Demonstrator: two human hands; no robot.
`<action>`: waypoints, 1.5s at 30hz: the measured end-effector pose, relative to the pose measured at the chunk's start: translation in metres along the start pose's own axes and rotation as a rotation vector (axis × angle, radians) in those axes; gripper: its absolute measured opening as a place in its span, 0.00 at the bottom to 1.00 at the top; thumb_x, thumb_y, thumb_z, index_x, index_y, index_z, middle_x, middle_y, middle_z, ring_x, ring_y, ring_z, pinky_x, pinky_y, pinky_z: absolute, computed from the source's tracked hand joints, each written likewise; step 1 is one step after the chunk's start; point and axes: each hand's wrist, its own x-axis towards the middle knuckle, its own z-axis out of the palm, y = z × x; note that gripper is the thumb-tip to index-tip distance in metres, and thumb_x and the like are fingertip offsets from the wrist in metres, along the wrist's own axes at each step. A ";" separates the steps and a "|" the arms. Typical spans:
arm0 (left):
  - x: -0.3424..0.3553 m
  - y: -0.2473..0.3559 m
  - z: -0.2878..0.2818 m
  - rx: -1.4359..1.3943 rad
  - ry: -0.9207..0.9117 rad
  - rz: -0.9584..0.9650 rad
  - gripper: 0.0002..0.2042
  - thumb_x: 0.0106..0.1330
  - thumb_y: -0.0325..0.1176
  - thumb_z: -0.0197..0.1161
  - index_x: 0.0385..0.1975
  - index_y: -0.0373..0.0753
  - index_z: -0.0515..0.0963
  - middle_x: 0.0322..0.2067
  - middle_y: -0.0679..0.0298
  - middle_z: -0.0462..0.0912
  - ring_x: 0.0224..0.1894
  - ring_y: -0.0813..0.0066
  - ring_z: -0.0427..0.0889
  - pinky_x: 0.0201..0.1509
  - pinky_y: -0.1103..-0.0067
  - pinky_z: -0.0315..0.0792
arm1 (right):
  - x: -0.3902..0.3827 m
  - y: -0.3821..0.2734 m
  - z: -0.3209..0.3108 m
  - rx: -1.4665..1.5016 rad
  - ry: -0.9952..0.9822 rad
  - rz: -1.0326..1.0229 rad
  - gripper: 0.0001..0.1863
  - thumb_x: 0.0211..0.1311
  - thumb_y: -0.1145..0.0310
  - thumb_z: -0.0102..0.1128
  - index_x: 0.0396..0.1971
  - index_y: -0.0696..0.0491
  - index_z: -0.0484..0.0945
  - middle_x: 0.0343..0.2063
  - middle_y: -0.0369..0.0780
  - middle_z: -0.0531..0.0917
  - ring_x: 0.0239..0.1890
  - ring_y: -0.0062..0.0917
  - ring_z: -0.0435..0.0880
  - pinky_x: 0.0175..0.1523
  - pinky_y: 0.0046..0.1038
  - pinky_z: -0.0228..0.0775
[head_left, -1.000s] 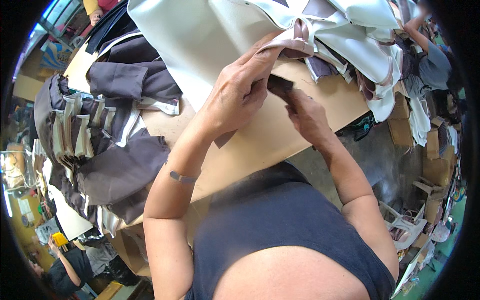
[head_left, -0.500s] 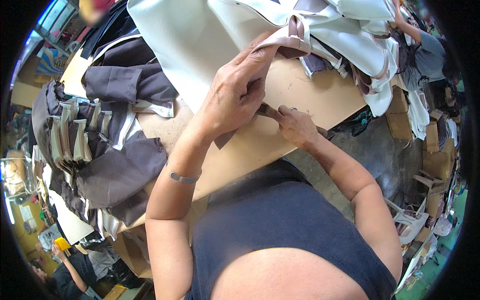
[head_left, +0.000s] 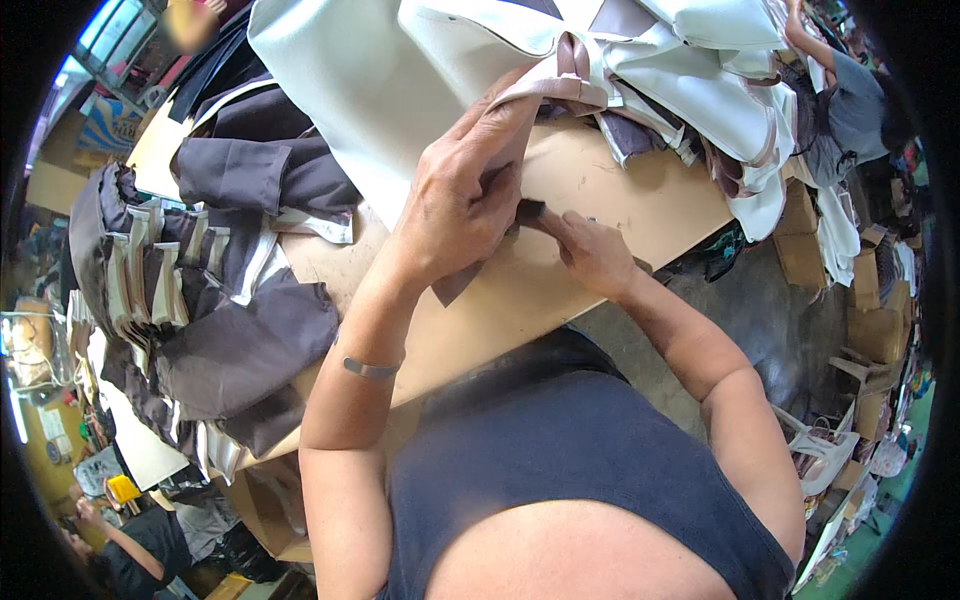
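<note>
The dark tool (head_left: 533, 209) lies with its long axis running from lower right to upper left; its dark end points toward the left hand (head_left: 462, 195), and its rear end shows behind the right hand (head_left: 598, 255). It is positioned above the tan surface (head_left: 640, 195), near the front edge. The right hand is closed around the tool. The left hand is curled closed on the edge of the white piece (head_left: 350, 95). The tool is narrow, flat-looking and dark; its exact type cannot be told. The white piece is smooth, with a pinkish-brown folded band extending up and right from the left hand. The left hand partly hides the working area, so contact between tool and piece cannot be told. Dark brown pieces (head_left: 240, 345) are heaped at left; further white pieces (head_left: 690, 90) are piled at upper right.
</note>
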 end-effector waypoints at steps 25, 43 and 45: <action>-0.057 0.055 -0.066 0.531 1.034 0.036 0.23 0.53 0.28 0.55 0.51 0.33 0.64 0.52 0.47 0.63 0.51 0.59 0.69 0.54 0.67 0.65 | 0.078 -0.142 -0.096 1.649 -0.783 -0.502 0.25 0.53 0.65 0.51 0.52 0.58 0.65 0.48 0.43 0.71 0.54 0.25 0.65 0.59 0.23 0.53; -0.091 0.045 -0.014 0.171 -0.152 -0.469 0.14 0.59 0.34 0.53 0.45 0.41 0.70 0.37 0.55 0.75 0.37 0.55 0.75 0.42 0.66 0.69 | 0.128 0.235 -0.179 -0.276 0.202 0.142 0.29 0.45 0.80 0.38 0.53 0.58 0.65 0.50 0.50 0.71 0.55 0.32 0.67 0.60 0.25 0.54; -0.106 0.040 0.004 0.101 -0.273 -0.560 0.16 0.58 0.34 0.54 0.47 0.40 0.70 0.39 0.54 0.75 0.40 0.55 0.75 0.44 0.65 0.68 | 0.140 0.270 -0.164 -0.385 0.163 0.238 0.29 0.45 0.81 0.37 0.53 0.58 0.65 0.50 0.50 0.71 0.55 0.32 0.67 0.60 0.25 0.54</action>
